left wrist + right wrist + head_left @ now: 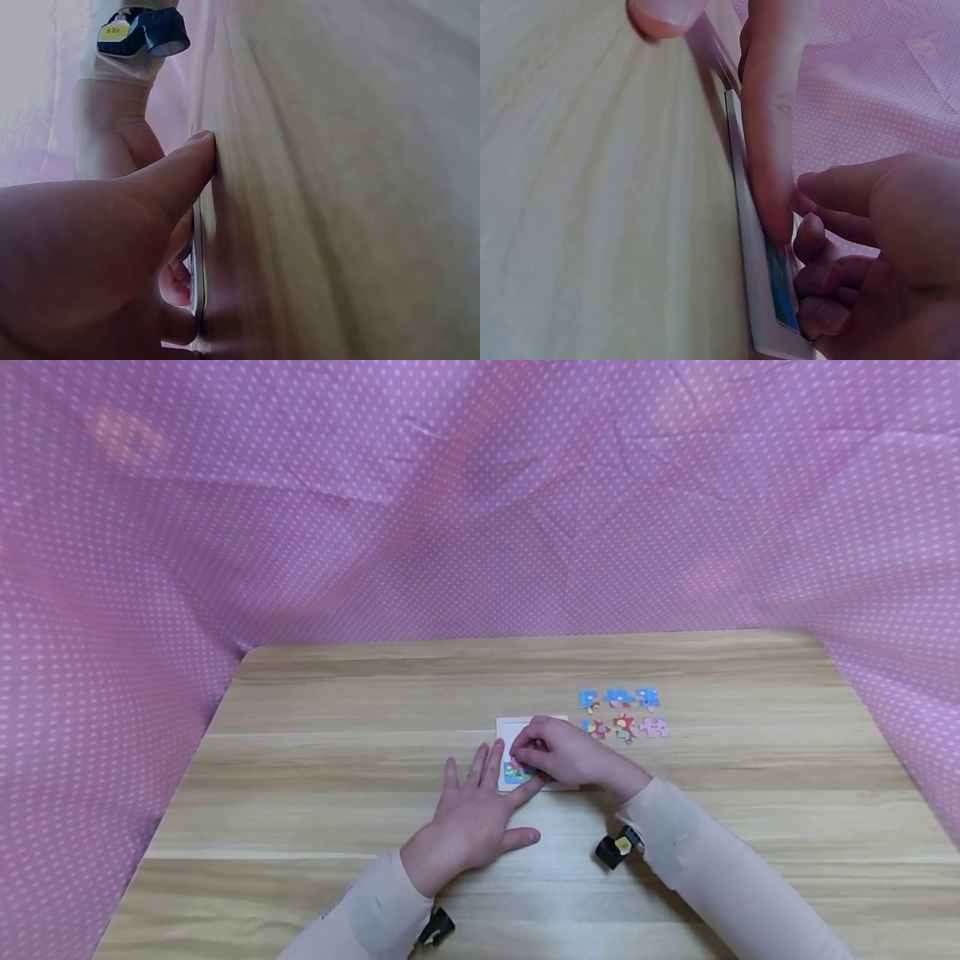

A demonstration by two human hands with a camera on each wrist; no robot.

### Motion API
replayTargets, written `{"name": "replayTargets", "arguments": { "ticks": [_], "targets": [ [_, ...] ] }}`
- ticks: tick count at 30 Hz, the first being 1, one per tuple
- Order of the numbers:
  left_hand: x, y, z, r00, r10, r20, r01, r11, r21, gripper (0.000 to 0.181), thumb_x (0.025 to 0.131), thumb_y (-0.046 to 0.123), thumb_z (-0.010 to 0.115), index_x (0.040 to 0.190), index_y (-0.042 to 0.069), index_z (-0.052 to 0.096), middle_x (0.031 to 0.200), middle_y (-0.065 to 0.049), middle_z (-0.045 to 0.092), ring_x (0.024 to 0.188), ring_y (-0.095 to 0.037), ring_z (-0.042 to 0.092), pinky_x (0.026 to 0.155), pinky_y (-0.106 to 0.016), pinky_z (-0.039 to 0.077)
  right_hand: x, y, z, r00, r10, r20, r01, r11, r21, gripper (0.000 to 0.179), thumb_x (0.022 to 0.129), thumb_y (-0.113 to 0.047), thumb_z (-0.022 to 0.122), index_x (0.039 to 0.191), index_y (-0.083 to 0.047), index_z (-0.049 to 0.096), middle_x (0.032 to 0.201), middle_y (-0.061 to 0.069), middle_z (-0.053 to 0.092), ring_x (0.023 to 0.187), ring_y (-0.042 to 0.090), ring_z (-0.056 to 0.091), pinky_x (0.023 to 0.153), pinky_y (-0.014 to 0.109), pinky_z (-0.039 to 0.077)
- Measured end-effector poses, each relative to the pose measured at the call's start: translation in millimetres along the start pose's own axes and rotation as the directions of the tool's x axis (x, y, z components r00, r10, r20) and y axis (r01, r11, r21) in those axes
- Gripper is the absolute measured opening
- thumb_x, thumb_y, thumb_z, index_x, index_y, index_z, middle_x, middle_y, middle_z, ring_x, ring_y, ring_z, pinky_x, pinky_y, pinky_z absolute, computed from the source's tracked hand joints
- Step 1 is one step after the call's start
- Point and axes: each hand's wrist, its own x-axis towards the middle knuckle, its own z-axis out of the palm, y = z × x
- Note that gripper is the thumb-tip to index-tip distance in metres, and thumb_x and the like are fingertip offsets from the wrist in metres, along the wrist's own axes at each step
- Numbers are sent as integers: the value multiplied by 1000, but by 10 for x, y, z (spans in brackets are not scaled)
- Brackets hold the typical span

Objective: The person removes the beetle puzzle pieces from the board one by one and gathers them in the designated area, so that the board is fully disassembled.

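The likeliest trouble is at the thin white rectangular puzzle board (505, 735), which lies flat just right of centre in the head view. The right hand (570, 752) has its fingers curled, thumb and forefinger drawn together, seemingly pinching a small pink puzzle piece (516, 762). Should that piece go down skewed, its knobs could ride up on the blue-and-green puzzle pieces (516, 775) along the board's lower edge and lift them. The left hand (472, 818) lies spread with straight fingers, one across the board's lower edge; if that finger slid, the board could skate on the pale wood-grain surface (337, 827). A careless sweep of the right wrist might also scatter the six loose jigsaw pieces (624, 727) just right of the board.

The board looks slim, with a pale rim and a bare white upper left part; its lower strip is brightly printed, though fingers cover much of it. The loose pieces form two rows: mostly blue above, red multicoloured and pink below.
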Motion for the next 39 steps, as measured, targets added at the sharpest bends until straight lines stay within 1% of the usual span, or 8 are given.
{"name": "replayTargets", "arguments": {
  "ticks": [4, 9, 15, 19, 24, 28, 32, 39],
  "targets": [
    [-5, 14, -7, 1000, -6, 4, 6, 1000, 19, 73, 100, 75, 55, 166, 57, 28, 182, -21, 8, 168, -44, 13, 124, -83, 18, -11, -27, -3, 1000, 2, 9, -3, 1000, 7, 14, 107, -15, 66, 110, -11, 78, 103, 0, 68, 89, 8, 62, 84, 31, 54],
    [-15, 17, -16, 1000, -11, 7, 10, 1000, 23, 73, 100, 75, 55, 166, 56, 29, 182, -20, 9, 168, -44, 13, 123, -84, 17, -17, -57, 6, 1000, -20, -4, 20, 1000, 5, 10, 106, -15, 68, 107, -12, 77, 101, 0, 66, 86, 8, 61, 82, 29, 53],
    [-43, -6, -13, 1000, -14, -3, 15, 999, 37, 73, 100, 75, 55, 166, 57, 29, 182, -20, 10, 168, -44, 14, 122, -85, 19, -9, -70, 25, 999, -39, -17, 39, 999, 6, 8, 104, -17, 71, 107, -12, 76, 106, 1, 67, 87, 8, 61, 85, 31, 54],
    [-47, 2, -5, 1000, -9, -10, 9, 999, 43, 74, 100, 75, 56, 166, 57, 29, 182, -20, 11, 168, -44, 15, 121, -85, 20, -39, -61, 12, 1000, -21, -7, 22, 999, 43, 7, 104, -18, 72, 107, -14, 76, 108, 2, 67, 84, 10, 60, 80, 30, 53],
    [-42, 15, -5, 1000, -7, -15, 8, 999, 47, 74, 100, 75, 56, 166, 57, 28, 182, -20, 12, 168, -44, 16, 121, -85, 20, -61, -49, -13, 1000, -11, 14, 10, 995, 102, 5, 104, -19, 73, 107, -16, 75, 94, 0, 66, 72, 11, 59, 67, 26, 50],
    [-53, 12, -11, 1000, -12, -7, 13, 999, 48, 74, 99, 75, 57, 166, 57, 28, 182, -20, 12, 168, -44, 16, 120, -86, 20, -59, -56, -17, 999, -23, 35, 17, 990, 142, 5, 104, -20, 73, 106, -15, 75, 85, 0, 68, 70, 12, 60, 65, 25, 50],
    [-65, 11, -18, 1000, -14, -2, 14, 999, 45, 74, 99, 75, 57, 165, 58, 27, 182, -20, 11, 168, -44, 15, 120, -86, 20, -58, -62, -10, 999, -25, 36, 17, 981, 191, 4, 104, -17, 73, 104, -14, 77, 86, 0, 72, 72, 12, 62, 64, 25, 53],
    [-25, 7, -27, 1000, -10, 0, 10, 1000, 13, 75, 99, 74, 57, 166, 58, 26, 182, -21, 7, 168, -45, 13, 119, -87, 21, -37, -52, 3, 1000, -19, -8, 20, 978, 208, 6, 102, -14, 75, 101, -10, 77, 89, -2, 76, 74, 12, 65, 66, 25, 57]
  ]
}}
